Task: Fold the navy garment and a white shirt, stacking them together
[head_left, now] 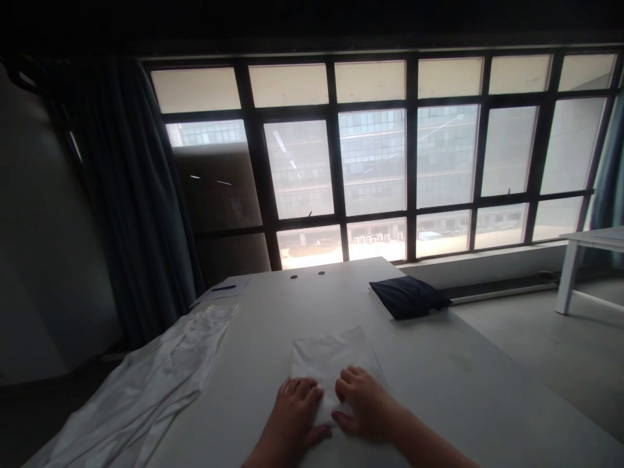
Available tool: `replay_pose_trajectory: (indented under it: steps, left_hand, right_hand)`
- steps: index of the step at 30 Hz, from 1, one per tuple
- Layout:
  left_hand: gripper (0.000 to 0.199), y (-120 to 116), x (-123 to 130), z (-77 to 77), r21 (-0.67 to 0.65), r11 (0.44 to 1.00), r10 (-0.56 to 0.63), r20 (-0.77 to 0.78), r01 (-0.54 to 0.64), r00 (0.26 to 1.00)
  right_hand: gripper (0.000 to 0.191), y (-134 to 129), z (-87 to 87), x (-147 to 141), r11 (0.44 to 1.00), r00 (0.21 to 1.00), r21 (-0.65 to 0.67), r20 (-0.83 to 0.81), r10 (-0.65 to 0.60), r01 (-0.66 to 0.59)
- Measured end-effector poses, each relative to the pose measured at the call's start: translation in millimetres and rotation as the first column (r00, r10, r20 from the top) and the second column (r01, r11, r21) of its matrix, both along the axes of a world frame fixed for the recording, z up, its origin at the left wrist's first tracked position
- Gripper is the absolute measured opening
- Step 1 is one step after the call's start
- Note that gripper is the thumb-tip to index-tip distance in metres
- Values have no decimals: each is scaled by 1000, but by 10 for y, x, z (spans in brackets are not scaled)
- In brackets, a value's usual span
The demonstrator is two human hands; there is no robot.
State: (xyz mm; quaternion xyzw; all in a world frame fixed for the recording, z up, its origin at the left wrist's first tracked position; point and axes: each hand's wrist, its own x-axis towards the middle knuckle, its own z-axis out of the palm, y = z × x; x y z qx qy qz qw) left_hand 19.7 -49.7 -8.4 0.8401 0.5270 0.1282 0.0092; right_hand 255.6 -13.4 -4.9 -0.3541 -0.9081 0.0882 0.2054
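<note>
A white folded cloth lies on the table in front of me, its far edge slightly rumpled. My left hand is at its near left side, fingers curled over the fabric and thumb at the near edge. On the near right part, my right hand has its fingers bent with the thumb beneath them, closed on the same cloth. The near part of the cloth is partly hidden by both hands.
Loose white fabric lies along the left side of the white table. A dark folded cloth sits at the right edge. Paper with a blue pen is at the far left. Beyond are windows and another table.
</note>
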Motion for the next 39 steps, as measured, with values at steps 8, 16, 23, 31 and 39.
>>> replay_pose_trajectory:
  steps: [8, 16, 23, 31, 39]
  left_hand:
    - [67, 6, -128, 0, -11, 995, -99, 96, 100, 991]
    - [39, 69, -228, 44, 64, 995, 42, 459, -80, 887]
    - [30, 111, -405, 196, 54, 926, 234, 696, -374, 679]
    - [45, -53, -355, 751, 92, 808, 273, 817, -582, 508]
    - [54, -61, -244, 993, -165, 881, 353, 854, -444, 382]
  right_hand:
    - [22, 125, -41, -16, 996, 990, 69, 137, 44, -53]
    - [10, 132, 79, 18, 981, 995, 175, 37, -91, 83]
    - [16, 291, 372, 278, 970, 970, 44, -50, -238, 240]
    - [33, 236, 860, 370, 973, 719, -200, -659, -221, 115]
    - [46, 200, 835, 284, 932, 653, -216, -667, -358, 291]
